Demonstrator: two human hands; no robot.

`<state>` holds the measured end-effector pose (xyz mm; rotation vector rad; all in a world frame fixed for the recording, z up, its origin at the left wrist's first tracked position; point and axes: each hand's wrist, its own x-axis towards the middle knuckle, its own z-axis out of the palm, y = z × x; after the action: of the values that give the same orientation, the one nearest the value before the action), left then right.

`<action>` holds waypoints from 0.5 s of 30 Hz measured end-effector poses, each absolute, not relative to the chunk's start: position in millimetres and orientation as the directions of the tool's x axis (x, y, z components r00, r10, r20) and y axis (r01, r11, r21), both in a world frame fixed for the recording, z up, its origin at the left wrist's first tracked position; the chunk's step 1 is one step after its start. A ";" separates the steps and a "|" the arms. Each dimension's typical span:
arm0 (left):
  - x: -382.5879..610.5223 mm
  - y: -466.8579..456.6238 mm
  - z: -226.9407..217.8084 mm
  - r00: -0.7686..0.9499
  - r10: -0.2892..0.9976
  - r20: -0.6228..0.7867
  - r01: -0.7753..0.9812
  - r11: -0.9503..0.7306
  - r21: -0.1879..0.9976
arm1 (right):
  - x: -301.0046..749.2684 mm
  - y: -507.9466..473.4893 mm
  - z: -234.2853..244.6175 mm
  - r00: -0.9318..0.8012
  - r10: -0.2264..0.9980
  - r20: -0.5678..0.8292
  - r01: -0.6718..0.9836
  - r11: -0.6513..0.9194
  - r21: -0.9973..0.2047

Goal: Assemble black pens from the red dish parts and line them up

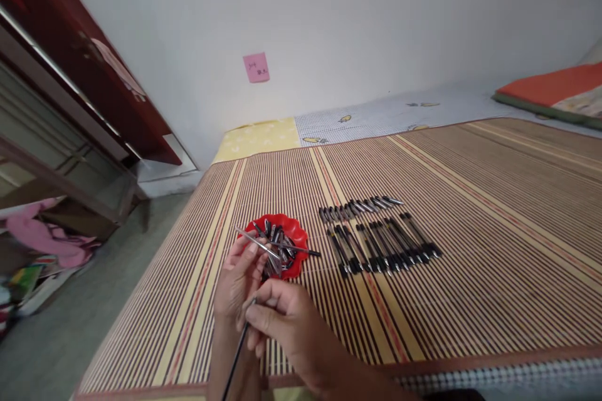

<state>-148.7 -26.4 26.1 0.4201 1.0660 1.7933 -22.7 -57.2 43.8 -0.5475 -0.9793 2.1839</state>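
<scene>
Tube (pixel 266 249) in left hand (pixel 239 274), narrow pinch; rod (pixel 238 351) in right hand (pixel 282 313), same deal (bowl (pixel 301 235) just beyond, pens (pixel 397 241) in rows off to the right).

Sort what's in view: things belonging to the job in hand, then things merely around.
In the job: clear tube in left hand; dark rod in right hand; red bowl of parts; pens.

Seemingly just around: pink note; pink cloth; orange bedding.
</scene>
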 end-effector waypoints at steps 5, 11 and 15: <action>-148.9 -27.6 26.0 -0.481 0.864 -0.146 -0.573 -0.184 0.799 | 18.2 -15.1 52.1 -0.565 0.825 -0.016 -0.388 -0.283 -0.877; -149.7 -28.5 27.1 -0.459 0.881 -0.114 -0.599 -0.213 0.772 | 62.6 25.9 50.6 -0.338 0.940 0.031 -0.386 -0.109 -0.916; -149.4 -29.2 28.4 -0.442 0.891 -0.104 -0.609 -0.213 0.764 | 71.3 33.6 50.5 -0.264 0.964 0.034 -0.411 -0.080 -0.908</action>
<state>-149.4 -29.2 28.4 0.4435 0.9320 1.8346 71.3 33.6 50.5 -0.7580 -1.0502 1.5925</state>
